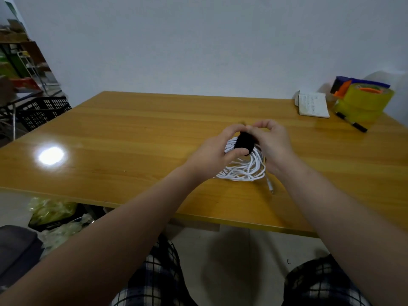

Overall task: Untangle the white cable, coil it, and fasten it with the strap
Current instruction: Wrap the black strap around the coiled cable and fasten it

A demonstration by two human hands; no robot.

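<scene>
Within tight grips of left hand point(217, 151) and right hand point(273, 145), strap point(242, 142) around white cable point(245, 172).

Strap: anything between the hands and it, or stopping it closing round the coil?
Nothing visible. The strap wraps the top of the coiled white cable; the left hand grips the cable there and the right hand pinches the strap's top. The notebook and pen lie apart at the far right of the table.
</scene>
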